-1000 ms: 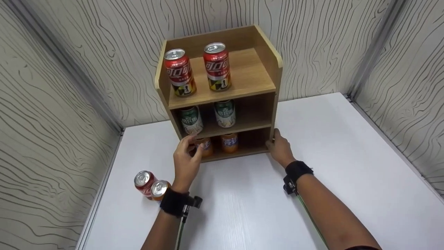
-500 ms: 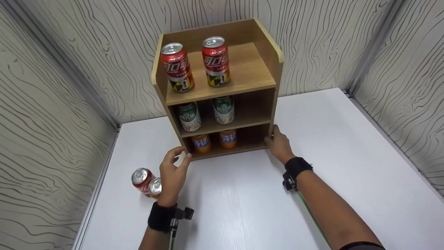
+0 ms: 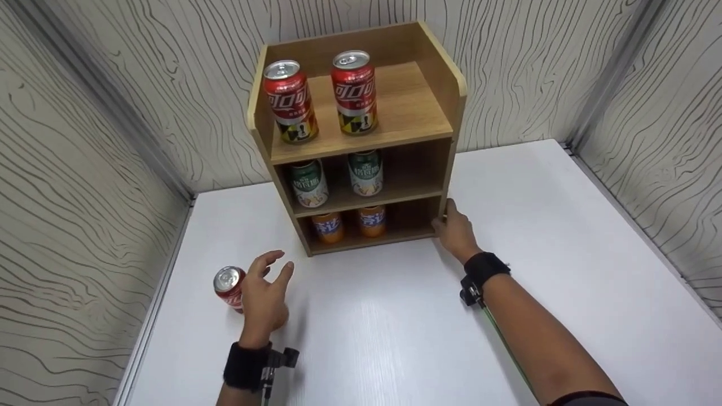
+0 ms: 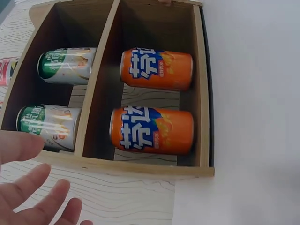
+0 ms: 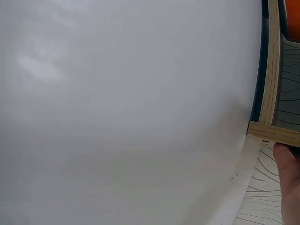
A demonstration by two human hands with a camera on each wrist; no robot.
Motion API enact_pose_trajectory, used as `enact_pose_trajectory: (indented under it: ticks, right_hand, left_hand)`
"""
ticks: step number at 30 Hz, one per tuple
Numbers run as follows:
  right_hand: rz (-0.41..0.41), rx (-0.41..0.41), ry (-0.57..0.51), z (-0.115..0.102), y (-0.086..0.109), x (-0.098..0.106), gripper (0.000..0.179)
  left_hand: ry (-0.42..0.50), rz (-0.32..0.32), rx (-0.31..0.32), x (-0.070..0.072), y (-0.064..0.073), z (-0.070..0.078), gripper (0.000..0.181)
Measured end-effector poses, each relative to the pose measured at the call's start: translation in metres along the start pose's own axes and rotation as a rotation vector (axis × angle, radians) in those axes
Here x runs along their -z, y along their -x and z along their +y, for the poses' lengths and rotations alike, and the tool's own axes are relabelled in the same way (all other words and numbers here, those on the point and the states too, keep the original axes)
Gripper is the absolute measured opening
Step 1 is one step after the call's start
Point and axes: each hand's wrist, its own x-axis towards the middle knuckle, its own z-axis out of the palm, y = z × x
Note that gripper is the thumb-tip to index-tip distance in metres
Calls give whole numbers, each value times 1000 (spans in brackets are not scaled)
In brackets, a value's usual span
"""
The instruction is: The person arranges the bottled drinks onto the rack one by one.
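My left hand (image 3: pixel 264 299) hovers over the white table with fingers spread and loosely bent, thumb apart. A red cola can (image 3: pixel 229 286) stands upright just left of it. A rounded orange-brown shape (image 3: pixel 281 317), mostly hidden, shows beside the left wrist. My right hand (image 3: pixel 458 234) grips the lower right side panel of the wooden shelf (image 3: pixel 395 141); its thumb lies at the front edge. Two red cola cans (image 3: pixel 356 93) stand on top, two green-and-white cans (image 3: pixel 366 175) in the middle, and two orange Fanta cans (image 4: pixel 152 131) at the bottom.
The right part of each shelf level (image 3: pixel 414 172) holds no can. Wood-grain patterned panels (image 3: pixel 507 67) close off the back and both sides. White table surface (image 3: pixel 366 316) stretches in front of the shelf.
My left hand has moved away from the shelf's lower left, down and left towards the cans on the table. It now covers the smaller-looking orange one. My right hand stays on the shelf.
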Motion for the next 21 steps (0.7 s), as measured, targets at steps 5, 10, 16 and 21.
enact_pose_trajectory:
  ticks: [5, 10, 16, 21]
  right_hand:
    - [-2, -3, 5, 1, 0, 1, 41]
    - [10, 7, 5, 0, 1, 2, 40]
    - [4, 8, -2, 1, 0, 0, 40]
    - [-5, 10, -3, 0, 1, 0, 41]
  left_hand:
    - [-45, 40, -40, 6, 3, -7, 27]
    - [-82, 63, -35, 13, 11, -14, 30]
    - [-79, 59, 70, 24, 23, -26, 40]
    - [-77, 62, 145, 28, 29, -34, 61]
